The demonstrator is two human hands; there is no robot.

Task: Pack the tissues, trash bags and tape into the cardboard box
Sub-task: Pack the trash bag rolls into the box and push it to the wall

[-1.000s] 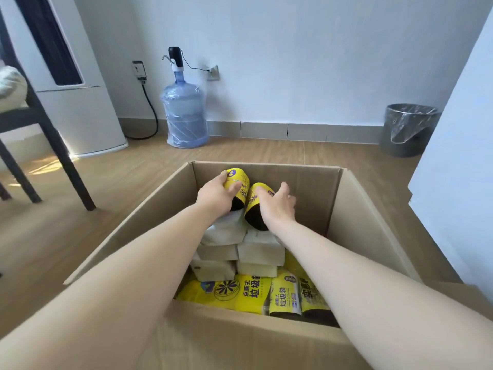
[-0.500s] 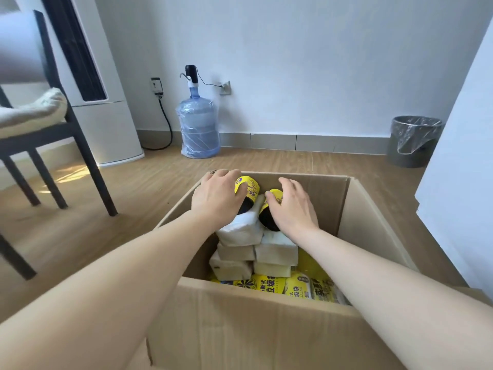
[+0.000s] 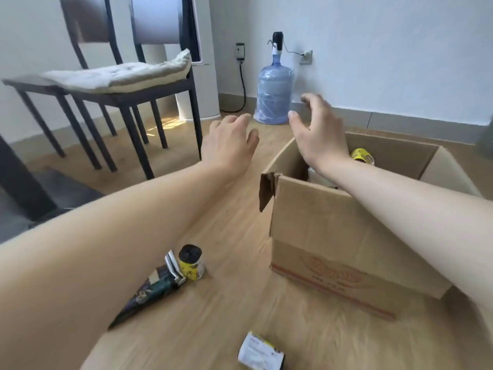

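Note:
The open cardboard box (image 3: 328,236) stands on the wooden floor at the right. Inside it a yellow trash-bag roll (image 3: 361,156) shows past my wrist, with a bit of white tissue pack (image 3: 317,177) below it. My left hand (image 3: 229,145) hovers empty, fingers apart, over the floor to the left of the box. My right hand (image 3: 317,134) is above the box's left rim, fingers curled apart, holding nothing. On the floor in front stand a yellow trash-bag roll (image 3: 190,263) and, near the bottom edge, another roll (image 3: 260,353) lying on its side.
A dark crumpled wrapper (image 3: 149,292) lies beside the standing roll. Two dark chairs (image 3: 128,92) with a cushion stand at the left. A blue water jug (image 3: 273,94) and a white floor-standing unit (image 3: 202,76) are by the far wall.
Both hands have let go of the two trash-bag rolls and lifted out of the box. The view has swung left, bringing the chairs and the loose rolls on the floor into sight.

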